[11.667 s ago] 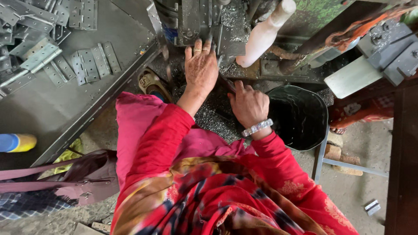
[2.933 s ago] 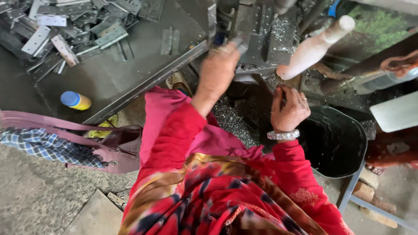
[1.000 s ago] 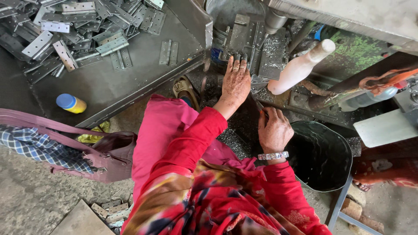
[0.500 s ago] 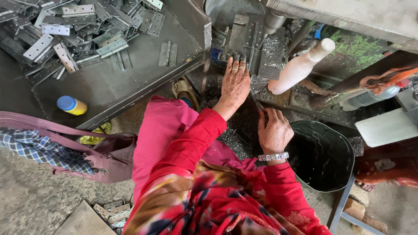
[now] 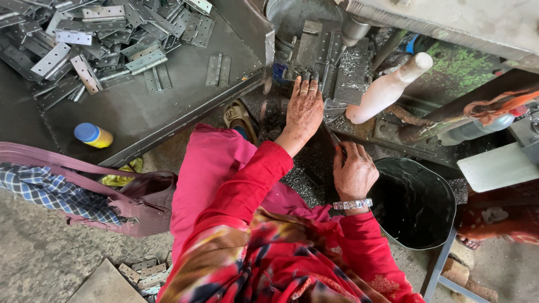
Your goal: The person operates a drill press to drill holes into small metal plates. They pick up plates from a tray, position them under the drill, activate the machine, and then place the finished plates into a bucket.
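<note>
The left hand point(image 5: 304, 109) reaches forward with fingers spread flat, its fingertips pressing a grey metal piece, probably a hinge leaf, against the machine's bed plate point(image 5: 325, 53), seemingly to keep it square under the spindle point(image 5: 353, 31) just beyond the fingers. The right hand point(image 5: 352, 171), nearer the body, is curled shut on a thin dark tool point(image 5: 331, 137) whose tip points toward the left hand; what kind of tool it is cannot be told. Right of this hand stands a black bucket point(image 5: 415, 205), placed close as if to catch finished pieces. A pale lever handle point(image 5: 387, 90) slants above it. Far left of the left hand, a steel tray point(image 5: 168, 112) holds a heap of hinges point(image 5: 90, 39) and a yellow bottle with a blue cap point(image 5: 92, 134). Metal swarf point(image 5: 303, 179) litters the dark bench; the concrete floor looks rough.
</note>
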